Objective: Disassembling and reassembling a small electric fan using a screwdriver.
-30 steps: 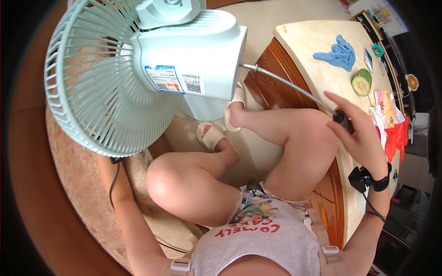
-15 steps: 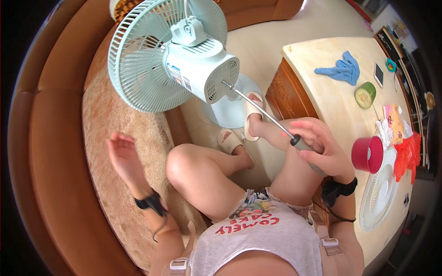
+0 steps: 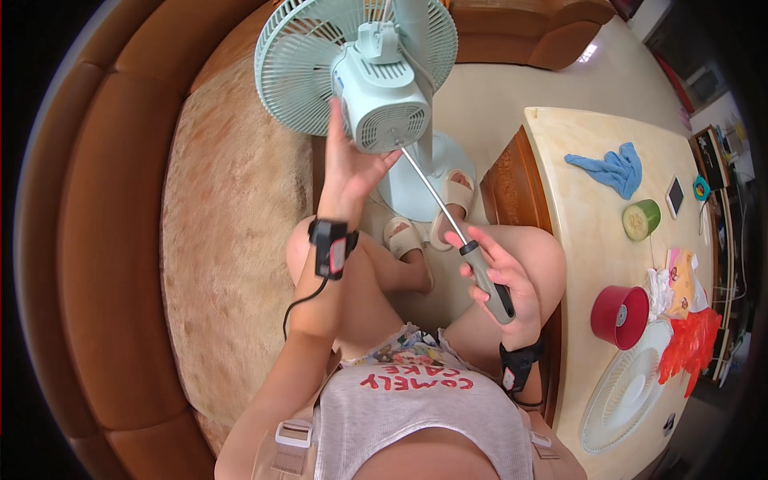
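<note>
A pale mint standing fan point(image 3: 384, 84) is before me, the back of its motor housing turned toward me. My left hand point(image 3: 352, 160) rests against the housing's lower left side, fingers spread and thumb under its rear edge. My right hand point(image 3: 500, 280) is wrapped round the grey and black handle of a long screwdriver point(image 3: 432, 188). The metal shaft slants up and left to the bottom of the rear vent, close to a small screw or knob there. Whether the tip sits in it I cannot tell.
On the right, a cream-topped table point(image 3: 552, 168) bears a blue cloth point(image 3: 612, 170), a cut cucumber point(image 3: 641, 220), a phone point(image 3: 675, 197), a red cup-like container point(image 3: 620, 318), a red plastic bag point(image 3: 690, 346) and a white fan grille point(image 3: 628, 388). A brown sofa point(image 3: 120, 240) lines the left.
My left hand has come up from the left onto the motor housing. My right hand has moved left and lower with the screwdriver. The fan appears further right and higher in view.
</note>
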Motion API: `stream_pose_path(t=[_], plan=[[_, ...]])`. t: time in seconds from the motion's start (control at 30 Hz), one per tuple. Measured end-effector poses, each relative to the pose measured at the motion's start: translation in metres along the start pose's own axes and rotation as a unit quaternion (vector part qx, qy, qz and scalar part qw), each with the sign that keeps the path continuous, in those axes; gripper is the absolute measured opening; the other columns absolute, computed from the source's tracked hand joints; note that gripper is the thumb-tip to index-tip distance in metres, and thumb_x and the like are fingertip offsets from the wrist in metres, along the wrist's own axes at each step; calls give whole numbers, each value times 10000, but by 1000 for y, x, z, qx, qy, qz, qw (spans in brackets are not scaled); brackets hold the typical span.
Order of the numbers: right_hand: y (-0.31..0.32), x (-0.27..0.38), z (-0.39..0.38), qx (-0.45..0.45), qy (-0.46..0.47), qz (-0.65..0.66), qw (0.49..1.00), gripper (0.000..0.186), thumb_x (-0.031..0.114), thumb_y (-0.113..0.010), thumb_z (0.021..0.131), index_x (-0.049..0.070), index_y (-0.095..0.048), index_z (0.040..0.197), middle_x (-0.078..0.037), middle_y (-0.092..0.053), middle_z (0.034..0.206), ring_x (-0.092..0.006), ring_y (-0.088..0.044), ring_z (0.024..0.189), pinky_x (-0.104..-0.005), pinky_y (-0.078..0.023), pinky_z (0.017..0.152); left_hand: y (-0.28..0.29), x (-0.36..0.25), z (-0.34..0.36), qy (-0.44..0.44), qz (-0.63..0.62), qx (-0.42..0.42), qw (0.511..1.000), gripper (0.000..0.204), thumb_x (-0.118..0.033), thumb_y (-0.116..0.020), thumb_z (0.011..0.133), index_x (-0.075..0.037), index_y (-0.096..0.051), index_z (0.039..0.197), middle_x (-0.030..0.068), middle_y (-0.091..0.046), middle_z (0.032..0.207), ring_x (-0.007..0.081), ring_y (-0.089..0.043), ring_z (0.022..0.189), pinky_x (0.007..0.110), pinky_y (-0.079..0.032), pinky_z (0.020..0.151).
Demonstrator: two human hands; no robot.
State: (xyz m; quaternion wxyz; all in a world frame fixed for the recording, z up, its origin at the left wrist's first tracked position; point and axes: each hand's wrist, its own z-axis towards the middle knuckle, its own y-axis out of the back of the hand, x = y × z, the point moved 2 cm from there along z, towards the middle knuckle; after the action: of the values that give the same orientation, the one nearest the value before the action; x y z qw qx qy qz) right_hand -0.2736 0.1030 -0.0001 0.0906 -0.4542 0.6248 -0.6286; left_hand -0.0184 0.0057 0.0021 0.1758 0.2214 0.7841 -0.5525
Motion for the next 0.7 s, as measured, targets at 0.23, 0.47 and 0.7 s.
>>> stream_pose_path(t=[0.23,0.47,0.7], plan=[[8,-24,0,-90,-134,243,956,522,154,-472,915,9,-293,1384,-181,-440,1303,-214,-546,1005,-229,-489,616,7,7,19,-23,2,22,999,825,-755,-473,756,-143,-451,1309,113,-452,1297,289,-444,1128,435,-412,885],[12,-26,-4,0,-144,220,965,532,243,-425,968,3,-243,1407,-138,-521,1188,-156,-432,715,-217,-407,461,13,22,31,-41,-71,129,988,940,-766,-497,723,-118,-337,1385,128,-376,1364,323,-367,1255,509,-345,1022],[2,-50,-20,63,-163,378,909,607,281,-431,957,191,-123,1473,-175,-524,1119,-130,-430,569,-204,-363,431,15,38,32,-59,-163,160,972,1015,-790,-558,648,-140,-327,1392,128,-368,1368,314,-333,1283,501,-334,1024]])
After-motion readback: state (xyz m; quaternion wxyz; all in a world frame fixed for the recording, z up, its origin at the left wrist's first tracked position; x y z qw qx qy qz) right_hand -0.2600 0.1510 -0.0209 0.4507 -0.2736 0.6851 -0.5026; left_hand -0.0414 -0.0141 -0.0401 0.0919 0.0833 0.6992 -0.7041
